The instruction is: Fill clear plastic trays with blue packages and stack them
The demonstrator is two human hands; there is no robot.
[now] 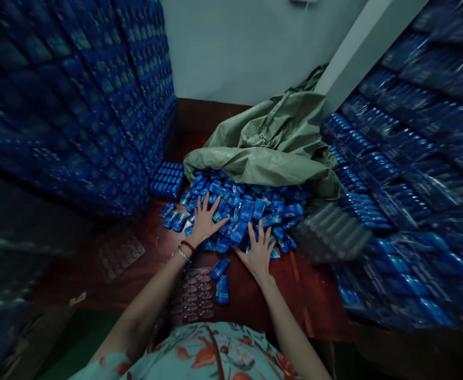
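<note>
Many small blue packets (247,210) spill from the mouth of a green sack (271,142) onto a red table (156,274). My left hand (205,221), with a red bracelet and a silver one at the wrist, rests on the left part of the pile, fingers spread. At the pile's front right edge lies my right hand (258,253), its fingers also spread. Neither hand grips a packet. Two loose packets (222,289) lie between my forearms, beside a clear moulded tray (197,293) near my body.
Tall stacks of packed blue trays stand at the left (108,105) and right (405,174). One filled tray (167,179) sits left of the sack. Empty clear trays lie at the left (122,253) and the right (332,232). A white wall (247,53) is behind.
</note>
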